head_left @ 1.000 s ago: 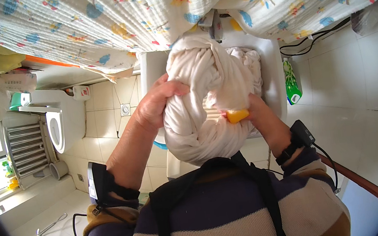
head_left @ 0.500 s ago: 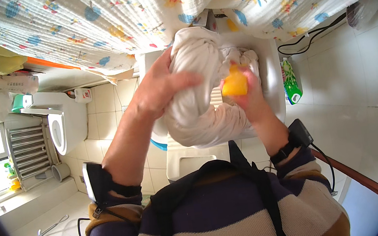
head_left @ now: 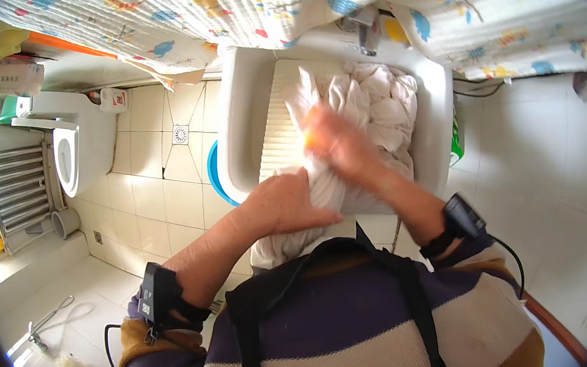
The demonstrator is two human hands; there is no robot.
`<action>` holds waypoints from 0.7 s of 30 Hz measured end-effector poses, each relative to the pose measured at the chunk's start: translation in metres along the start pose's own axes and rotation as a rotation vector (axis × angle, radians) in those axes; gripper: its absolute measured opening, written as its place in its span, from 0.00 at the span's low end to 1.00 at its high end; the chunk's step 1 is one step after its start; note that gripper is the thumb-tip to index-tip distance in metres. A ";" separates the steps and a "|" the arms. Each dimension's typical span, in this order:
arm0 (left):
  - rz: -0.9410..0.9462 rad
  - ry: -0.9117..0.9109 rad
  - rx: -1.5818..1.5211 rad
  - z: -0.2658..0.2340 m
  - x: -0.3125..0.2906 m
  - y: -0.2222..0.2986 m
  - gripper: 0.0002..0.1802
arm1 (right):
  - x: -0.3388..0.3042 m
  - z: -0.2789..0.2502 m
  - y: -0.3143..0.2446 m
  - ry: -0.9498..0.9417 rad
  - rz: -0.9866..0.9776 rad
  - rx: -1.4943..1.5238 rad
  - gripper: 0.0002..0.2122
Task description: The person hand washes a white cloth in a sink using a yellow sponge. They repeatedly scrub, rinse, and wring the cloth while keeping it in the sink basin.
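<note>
A bunched white cloth [head_left: 328, 190] lies over the ribbed washboard [head_left: 274, 141] of a white laundry sink [head_left: 228, 102]; part of it hangs over the near rim. My left hand [head_left: 283, 204] grips the cloth near that rim, thumb on the far side and fingers on the near side. My right hand [head_left: 349, 149] is blurred and closed over a yellow bar of soap [head_left: 311, 139], pressed against the cloth. Only a little of the soap shows between the fingers. More wet-looking white cloth [head_left: 389, 106] is heaped in the basin to the right.
A metal faucet [head_left: 367, 32] stands at the sink's back, under a patterned curtain [head_left: 223, 2]. A blue basin [head_left: 215, 173] is left of the sink, a green package [head_left: 456, 139] right of it. Farther left are a toilet [head_left: 67, 161] and a floor drain [head_left: 181, 134].
The raised bundle of cloth has come down onto the washboard and near rim. My left hand moved down toward me; my right hand brought the soap leftward onto the cloth.
</note>
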State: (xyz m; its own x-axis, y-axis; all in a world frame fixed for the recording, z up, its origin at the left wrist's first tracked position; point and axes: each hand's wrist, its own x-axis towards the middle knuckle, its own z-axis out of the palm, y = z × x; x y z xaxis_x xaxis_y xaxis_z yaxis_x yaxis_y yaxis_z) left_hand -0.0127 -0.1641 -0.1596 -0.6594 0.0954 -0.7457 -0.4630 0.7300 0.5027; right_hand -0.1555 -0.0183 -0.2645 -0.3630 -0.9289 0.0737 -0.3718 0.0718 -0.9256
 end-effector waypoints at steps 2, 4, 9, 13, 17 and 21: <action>-0.048 -0.080 -0.129 -0.008 0.007 -0.009 0.53 | 0.008 0.022 0.019 -0.101 0.064 -0.360 0.23; -0.076 -0.100 -0.137 -0.015 0.017 -0.017 0.51 | 0.037 0.022 0.066 0.044 -0.013 -0.730 0.23; -0.171 0.024 -0.087 -0.012 0.019 -0.026 0.52 | 0.101 0.019 0.116 -0.076 0.232 -0.722 0.18; -0.139 0.057 -0.170 -0.007 0.011 -0.031 0.51 | 0.060 0.026 0.061 -0.387 0.135 0.023 0.19; -0.121 0.048 -0.155 -0.005 0.017 -0.029 0.51 | 0.039 0.024 0.064 -0.231 -0.072 -0.475 0.20; -0.146 0.038 -0.154 -0.006 0.018 -0.027 0.50 | 0.105 0.021 0.117 0.067 -0.032 -0.719 0.20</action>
State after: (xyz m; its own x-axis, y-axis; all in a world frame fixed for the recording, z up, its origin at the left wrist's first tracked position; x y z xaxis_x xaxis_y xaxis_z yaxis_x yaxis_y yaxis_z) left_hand -0.0156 -0.1866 -0.1837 -0.5988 -0.0316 -0.8003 -0.6385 0.6221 0.4532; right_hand -0.2193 -0.1152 -0.3732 -0.3854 -0.9120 0.1405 -0.8450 0.2877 -0.4507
